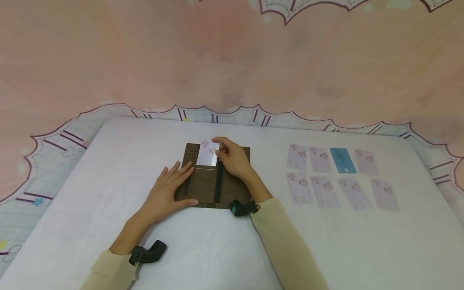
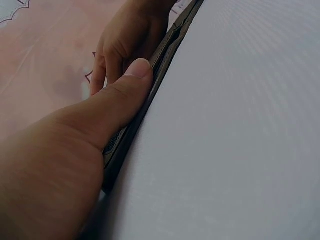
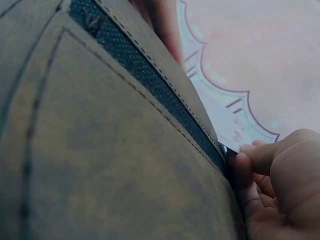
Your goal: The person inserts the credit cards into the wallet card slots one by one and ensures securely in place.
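A brown wallet [image 1: 204, 186] lies spread flat on the white table, with a dark strap [image 1: 218, 183] down its middle and slots at its upper left. My right hand [image 1: 235, 159] pinches a white card with pink print [image 1: 208, 154] by its right edge, over the upper left half of the wallet. The card's lower edge is right at a pocket opening in the head view. With fingers spread straight, my left hand [image 1: 167, 194] rests on the wallet's left side. In the left wrist view its thumb [image 2: 117, 95] lies along the wallet's near edge.
To the right, two rows of cards lie on the table [image 1: 253, 249]: several pale printed cards [image 1: 319, 160] and one blue card [image 1: 343, 160]. A patterned pink cloth [image 1: 217, 60] hangs behind the table's far edge. Each wrist wears a black band [image 1: 148, 252].
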Demonstrator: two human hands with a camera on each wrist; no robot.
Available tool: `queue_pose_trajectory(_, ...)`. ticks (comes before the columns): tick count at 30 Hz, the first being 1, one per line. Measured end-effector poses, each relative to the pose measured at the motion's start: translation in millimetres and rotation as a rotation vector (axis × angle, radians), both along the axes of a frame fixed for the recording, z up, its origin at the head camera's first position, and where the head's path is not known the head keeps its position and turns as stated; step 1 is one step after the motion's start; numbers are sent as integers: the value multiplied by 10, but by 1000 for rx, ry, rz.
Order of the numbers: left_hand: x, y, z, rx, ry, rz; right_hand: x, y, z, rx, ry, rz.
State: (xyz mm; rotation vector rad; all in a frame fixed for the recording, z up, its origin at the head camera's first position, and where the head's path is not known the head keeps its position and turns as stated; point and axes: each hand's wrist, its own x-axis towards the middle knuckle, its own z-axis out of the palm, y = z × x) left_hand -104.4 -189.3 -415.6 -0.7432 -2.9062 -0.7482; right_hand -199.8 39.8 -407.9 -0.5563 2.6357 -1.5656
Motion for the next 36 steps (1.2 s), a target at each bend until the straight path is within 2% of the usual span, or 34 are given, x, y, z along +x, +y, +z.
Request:
queue_pose_trajectory(22,-7,-7,-5,15,7,-10,32,5,35,45,-39,27)
queue_pose_trajectory(36,0,6,14,3,-21,-3,44,8,35,51,-55,32)
